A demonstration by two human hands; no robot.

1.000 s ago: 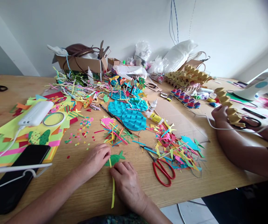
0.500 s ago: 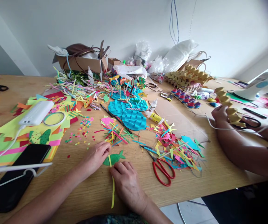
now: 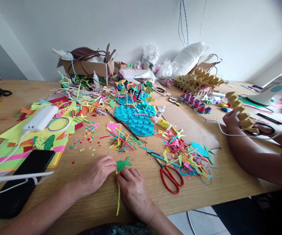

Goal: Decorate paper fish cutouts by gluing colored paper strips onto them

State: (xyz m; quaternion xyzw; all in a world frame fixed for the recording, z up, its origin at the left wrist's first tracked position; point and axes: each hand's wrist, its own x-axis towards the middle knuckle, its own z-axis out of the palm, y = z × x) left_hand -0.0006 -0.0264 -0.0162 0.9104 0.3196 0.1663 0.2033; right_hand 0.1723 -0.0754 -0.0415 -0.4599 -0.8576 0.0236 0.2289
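A green paper fish (image 3: 123, 164) lies on the wooden table (image 3: 204, 195) near its front edge. My left hand (image 3: 97, 173) rests with curled fingers pressing on the fish's left end. My right hand (image 3: 133, 191) is closed just below the fish, pinching a long yellow-green paper strip (image 3: 118, 195) that crosses the fish and trails toward me. Both hands touch the fish and strip where they meet.
Red-handled scissors (image 3: 170, 178) lie right of my hands beside a heap of paper scraps (image 3: 185, 156). Blue scaled paper shapes (image 3: 133, 119), a glue bottle (image 3: 163, 123), a black phone (image 3: 18, 182), a white power bank (image 3: 41, 118). Another person's hands (image 3: 232, 120) hold egg-carton cardboard at right.
The fish's left end is now more covered by my left hand, which shifted slightly down and right. The right hand stays on the strip.
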